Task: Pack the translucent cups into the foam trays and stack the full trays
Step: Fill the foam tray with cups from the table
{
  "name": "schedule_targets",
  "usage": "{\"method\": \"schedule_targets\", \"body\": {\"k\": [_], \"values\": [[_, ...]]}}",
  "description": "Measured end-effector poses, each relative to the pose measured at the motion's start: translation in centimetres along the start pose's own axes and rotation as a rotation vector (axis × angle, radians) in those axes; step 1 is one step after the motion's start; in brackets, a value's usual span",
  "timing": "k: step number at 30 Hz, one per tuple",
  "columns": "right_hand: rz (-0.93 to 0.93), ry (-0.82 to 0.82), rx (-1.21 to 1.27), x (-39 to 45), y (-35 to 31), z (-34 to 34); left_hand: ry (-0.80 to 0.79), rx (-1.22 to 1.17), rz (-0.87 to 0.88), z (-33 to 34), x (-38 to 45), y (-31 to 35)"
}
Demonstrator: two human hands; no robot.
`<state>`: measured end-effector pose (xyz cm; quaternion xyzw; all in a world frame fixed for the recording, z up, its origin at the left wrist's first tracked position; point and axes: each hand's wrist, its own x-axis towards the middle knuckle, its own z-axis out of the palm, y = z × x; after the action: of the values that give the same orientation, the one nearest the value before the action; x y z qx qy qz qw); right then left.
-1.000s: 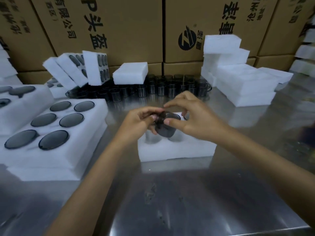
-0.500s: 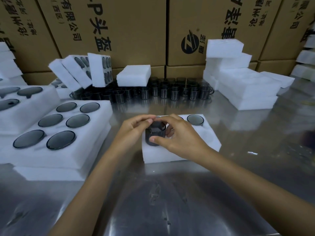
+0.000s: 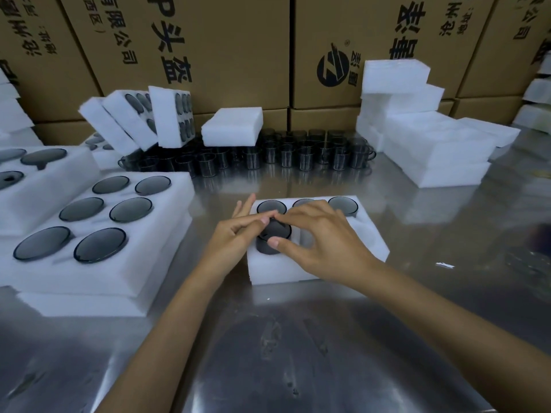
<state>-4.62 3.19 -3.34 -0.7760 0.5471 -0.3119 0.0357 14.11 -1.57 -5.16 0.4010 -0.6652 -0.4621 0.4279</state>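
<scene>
On the left of the steel tabletop (image 3: 298,353) lies a full foam tray (image 3: 98,263) with six dark cups seated, stacked on another tray. At centre, the left hand (image 3: 235,236) pinches the rim of a dark translucent cup (image 3: 272,238), two fingers stretched out straight; the right hand (image 3: 322,242) pinches the same cup between thumb and forefinger. The cup stands partly sunk in a near-left pocket of the small foam tray (image 3: 366,248). Loose cups (image 3: 298,156) line the far side, with blank foam slabs (image 3: 429,150) stacked far right.
</scene>
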Motion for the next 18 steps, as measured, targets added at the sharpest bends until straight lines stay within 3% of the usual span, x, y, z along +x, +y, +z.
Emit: {"method": "schedule_targets", "body": {"k": [5, 9, 14, 18], "values": [[0.079, -0.076, 0.036, 0.4, 0.4, 0.5, -0.043, -0.288, -0.162, 0.3, -0.6, 0.2], [0.109, -0.142, 0.016, 1.0, 0.5, 0.0, -0.060, -0.345, -0.228, 0.4, -0.5, 0.2], [-0.070, -0.117, -0.277, 0.0, -0.2, -0.1, -0.051, -0.444, -0.264, 0.2, -0.2, -0.3], [0.050, -0.188, -0.065, 1.4, 0.1, -1.2, -0.012, -0.412, -0.277, -0.2, 0.4, -0.6]]}}
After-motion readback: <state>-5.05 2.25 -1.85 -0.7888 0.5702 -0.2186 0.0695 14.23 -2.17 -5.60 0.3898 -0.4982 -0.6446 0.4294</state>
